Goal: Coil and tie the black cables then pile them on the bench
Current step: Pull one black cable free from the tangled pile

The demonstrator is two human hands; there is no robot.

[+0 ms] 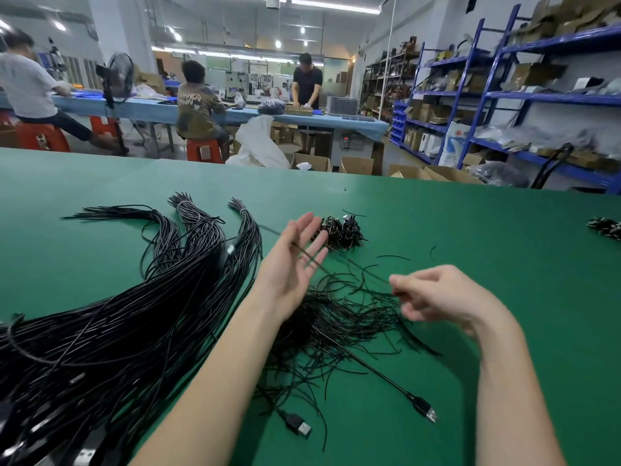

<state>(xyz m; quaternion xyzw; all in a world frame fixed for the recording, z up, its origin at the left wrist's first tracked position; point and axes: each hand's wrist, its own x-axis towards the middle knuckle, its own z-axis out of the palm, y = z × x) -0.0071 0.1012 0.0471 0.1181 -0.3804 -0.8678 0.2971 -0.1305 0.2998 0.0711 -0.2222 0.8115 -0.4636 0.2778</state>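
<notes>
A big bundle of long black cables (111,331) lies across the left of the green bench (470,250). Beyond my hands sits a small pile of coiled, tied cables (342,230). My left hand (292,267) is raised, palm up, with straight fingers; a thin black cable (311,257) runs across its fingers. The same cable appears to lead to my right hand (437,297), which pinches it between thumb and fingertips. Under both hands lies a heap of short black ties (336,327). Two USB plugs (426,410) lie near the front edge.
Another dark bundle (605,227) lies at the bench's far right edge. Beyond the bench are cardboard boxes (356,164), blue shelving (487,95) on the right, and three people at a blue table (148,109).
</notes>
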